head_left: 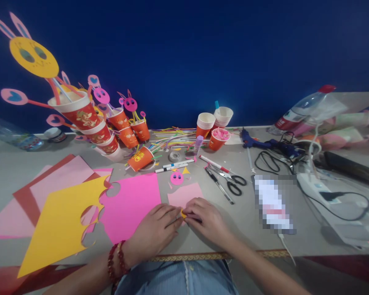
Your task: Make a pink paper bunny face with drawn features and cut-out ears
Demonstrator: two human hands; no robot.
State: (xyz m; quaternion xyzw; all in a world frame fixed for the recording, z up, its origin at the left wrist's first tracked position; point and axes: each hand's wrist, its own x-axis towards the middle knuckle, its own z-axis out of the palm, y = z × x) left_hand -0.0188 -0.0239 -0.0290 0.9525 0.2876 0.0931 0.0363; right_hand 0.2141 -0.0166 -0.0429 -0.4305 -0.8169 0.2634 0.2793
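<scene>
Between my two hands is a small yellow paper piece [183,213], partly hidden by fingers. My right hand [207,219] pinches it with thumb and fingertips. From the other side my left hand [158,225], with a red bead bracelet on its wrist, closes its fingertips on the same piece. Under the fingertips lies a light pink paper sheet [186,193]. Just beyond that sheet rests a pink paper circle with a drawn face [176,178]. Bright pink paper [135,200] with cut-out curves spreads under and beside my left hand.
Yellow paper [58,221] with round cut-outs lies left. Scissors [229,177], a black pen [219,186] and markers [175,166] lie ahead. Cups with paper rabbit figures [80,112] stand back left. A phone [273,205], power strip [320,205] and cables occupy the right.
</scene>
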